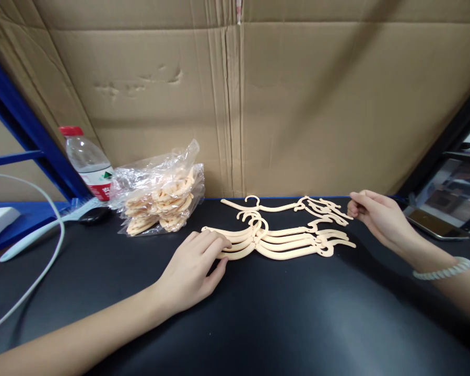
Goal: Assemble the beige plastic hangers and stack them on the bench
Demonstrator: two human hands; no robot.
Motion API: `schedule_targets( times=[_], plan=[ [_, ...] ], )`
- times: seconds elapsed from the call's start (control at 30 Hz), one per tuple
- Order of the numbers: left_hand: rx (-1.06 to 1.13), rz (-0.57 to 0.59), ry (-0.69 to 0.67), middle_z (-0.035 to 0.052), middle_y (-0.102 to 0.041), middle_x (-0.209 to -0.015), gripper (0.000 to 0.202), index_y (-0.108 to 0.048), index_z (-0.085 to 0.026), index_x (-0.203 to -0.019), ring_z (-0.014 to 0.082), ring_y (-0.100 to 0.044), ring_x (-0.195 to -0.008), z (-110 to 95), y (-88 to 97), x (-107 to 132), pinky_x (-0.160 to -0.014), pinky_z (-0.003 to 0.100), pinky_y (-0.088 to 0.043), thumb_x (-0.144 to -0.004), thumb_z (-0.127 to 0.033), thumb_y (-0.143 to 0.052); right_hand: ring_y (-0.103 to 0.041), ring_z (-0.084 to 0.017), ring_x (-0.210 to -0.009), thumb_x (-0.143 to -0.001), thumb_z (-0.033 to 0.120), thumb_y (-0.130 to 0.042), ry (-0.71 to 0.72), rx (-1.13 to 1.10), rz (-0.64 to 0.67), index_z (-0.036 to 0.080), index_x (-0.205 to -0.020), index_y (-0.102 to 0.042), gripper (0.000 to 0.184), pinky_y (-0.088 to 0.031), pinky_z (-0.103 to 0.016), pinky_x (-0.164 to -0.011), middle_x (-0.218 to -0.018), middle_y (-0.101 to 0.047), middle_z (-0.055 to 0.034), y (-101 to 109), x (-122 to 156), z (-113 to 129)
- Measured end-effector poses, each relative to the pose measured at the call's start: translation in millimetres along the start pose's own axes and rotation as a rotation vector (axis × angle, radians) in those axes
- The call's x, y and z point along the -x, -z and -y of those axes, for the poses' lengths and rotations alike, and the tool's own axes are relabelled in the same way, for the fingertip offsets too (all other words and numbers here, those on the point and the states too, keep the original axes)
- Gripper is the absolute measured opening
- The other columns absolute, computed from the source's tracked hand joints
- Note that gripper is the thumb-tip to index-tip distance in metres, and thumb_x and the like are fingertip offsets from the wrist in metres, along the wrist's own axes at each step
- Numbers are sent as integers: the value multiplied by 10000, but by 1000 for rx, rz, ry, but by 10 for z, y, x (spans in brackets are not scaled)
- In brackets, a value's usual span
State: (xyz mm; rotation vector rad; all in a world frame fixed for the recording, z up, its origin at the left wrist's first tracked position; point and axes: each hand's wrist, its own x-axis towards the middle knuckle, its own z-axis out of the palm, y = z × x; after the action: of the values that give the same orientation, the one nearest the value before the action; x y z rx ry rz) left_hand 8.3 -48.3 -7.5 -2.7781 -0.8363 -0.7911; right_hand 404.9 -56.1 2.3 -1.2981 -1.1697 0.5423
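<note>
Several cream plastic clothes hangers lie in a row on the black table, their hooks bunched together near the middle. My left hand is over their left ends, fingers curled on them and thumb on the near side. Behind the row lies another hanger. Slim cream hanger pieces are heaped at its right end. My right hand is raised beside that heap, thumb and fingers pinched together close to a piece's tip; whether anything is between them is hidden.
A clear bag of cream hangers stands at the back left, before a red-capped bottle. A white cable and a pale blue handled object lie left. Cardboard closes off the back. A phone-like device lies right.
</note>
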Motion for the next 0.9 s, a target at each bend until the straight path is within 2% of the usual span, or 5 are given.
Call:
schedule_targets(
  times=[0.2,0.3,0.43,0.6,0.9],
  plan=[
    [-4,1,-7,59,-607,-986,138,-490,-182,-1005,214,-556,-876,8,5,9,-732,342,-392,-888,-114,-464,-560,-230,-828,-684,274,-652,124,333,130,210,-704,-644,68,-444,-371,-807,-819,-605,-42,22,-16,-23],
    [-7,5,-5,58,-608,-994,146,-489,-184,-1009,213,-556,-884,6,6,1,-742,344,-392,-885,-111,-467,-518,-306,-1111,-690,201,-552,352,628,353,236,-911,-715,277,-376,-467,-1000,-1135,-564,-95,32,-21,-112],
    [-3,15,-4,59,-610,-998,147,-490,-183,-1010,212,-557,-888,0,8,-13,-742,344,-391,-886,-110,-461,-416,-328,-1275,-704,118,-433,512,914,516,220,-1058,-684,446,-376,-510,-1026,-1327,-462,-128,39,-22,-245],
    [0,15,3,58,-610,-1002,146,-497,-180,-1009,212,-558,-895,2,7,-5,-750,346,-392,-884,-112,-464,-478,-297,-1216,-723,98,-395,535,962,455,216,-898,-681,355,-429,-464,-983,-1275,-510,-110,58,-40,-244],
    [-3,11,1,60,-613,-993,141,-500,-180,-1008,209,-557,-881,-6,10,-9,-748,347,-392,-888,-118,-462,-617,-282,-888,-805,328,-488,458,960,251,220,-817,-669,211,-478,-455,-852,-905,-685,-90,220,-195,-253]
  ],
)
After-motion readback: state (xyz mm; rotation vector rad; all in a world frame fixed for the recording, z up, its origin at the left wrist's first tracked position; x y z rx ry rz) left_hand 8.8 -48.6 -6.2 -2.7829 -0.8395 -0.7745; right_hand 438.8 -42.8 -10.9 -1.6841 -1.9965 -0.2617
